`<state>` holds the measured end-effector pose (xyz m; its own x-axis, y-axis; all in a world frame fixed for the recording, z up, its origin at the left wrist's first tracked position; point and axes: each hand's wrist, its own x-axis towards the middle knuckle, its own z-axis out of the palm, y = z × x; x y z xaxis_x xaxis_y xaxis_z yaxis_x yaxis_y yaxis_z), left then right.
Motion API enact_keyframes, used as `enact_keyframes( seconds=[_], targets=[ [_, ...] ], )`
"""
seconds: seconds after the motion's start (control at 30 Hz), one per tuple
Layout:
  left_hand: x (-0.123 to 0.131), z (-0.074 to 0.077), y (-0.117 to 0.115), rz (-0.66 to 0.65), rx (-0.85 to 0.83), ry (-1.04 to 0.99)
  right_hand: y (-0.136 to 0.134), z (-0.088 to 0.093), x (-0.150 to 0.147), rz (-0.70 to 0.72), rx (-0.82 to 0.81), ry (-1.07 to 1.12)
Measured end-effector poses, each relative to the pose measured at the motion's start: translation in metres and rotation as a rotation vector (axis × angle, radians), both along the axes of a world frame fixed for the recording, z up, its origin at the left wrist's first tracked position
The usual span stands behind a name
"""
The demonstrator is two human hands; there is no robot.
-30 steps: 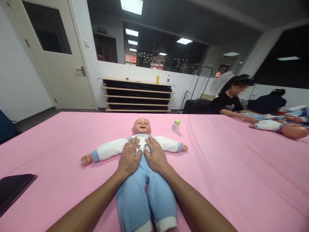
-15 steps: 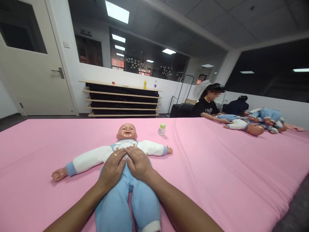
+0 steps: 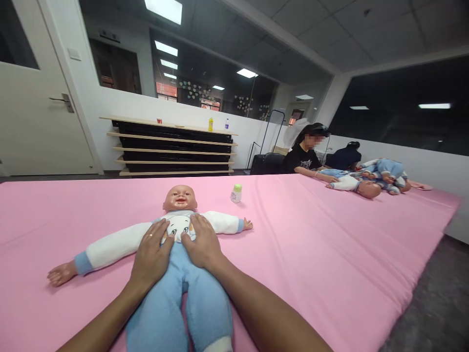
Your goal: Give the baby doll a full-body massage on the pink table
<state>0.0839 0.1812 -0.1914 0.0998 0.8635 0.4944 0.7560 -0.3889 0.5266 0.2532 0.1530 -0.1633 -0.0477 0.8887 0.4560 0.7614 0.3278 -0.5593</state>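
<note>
A baby doll (image 3: 185, 266) in a white top and light blue trousers lies on its back, head away from me, arms spread to the sides. My left hand (image 3: 152, 252) rests flat on the left side of its belly, a ring on one finger. On the right side of the belly lies my right hand (image 3: 203, 242), fingers extended toward the chest. Between the two hands the printed animal face on the doll's top shows. A small white bottle with a green cap (image 3: 236, 194) stands beyond the doll's outstretched right-side arm, apart from both hands.
A pink sheet (image 3: 311, 244) covers the table. At the far right a person (image 3: 306, 151) handles another doll (image 3: 361, 187), beside a heap of dolls (image 3: 390, 171). Stacked boards (image 3: 172, 146) carrying bottles stand by the back wall, and a second person (image 3: 344, 155) sits behind.
My hands have moved apart on the doll's belly, uncovering the printed face between them. The whole view has shifted, so the scene sits further left.
</note>
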Motion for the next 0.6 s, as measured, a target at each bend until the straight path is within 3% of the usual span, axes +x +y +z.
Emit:
enact_keyframes(
  seconds=[0.13,0.27,0.37,0.6],
  targets=[
    [0.003,0.013,-0.017,0.003,0.213,-0.021,-0.007,0.004,0.001,-0.006,0.165,0.034],
    [0.006,0.020,-0.028,-0.203,0.326,0.005,-0.013,0.010,0.002,0.279,0.364,-0.037],
    [0.008,0.021,-0.027,-0.252,0.228,-0.027,-0.012,0.012,0.001,0.364,0.326,-0.058],
    [0.009,0.022,-0.015,-0.173,-0.105,0.027,-0.005,0.013,-0.001,0.239,0.093,-0.097]
  ],
)
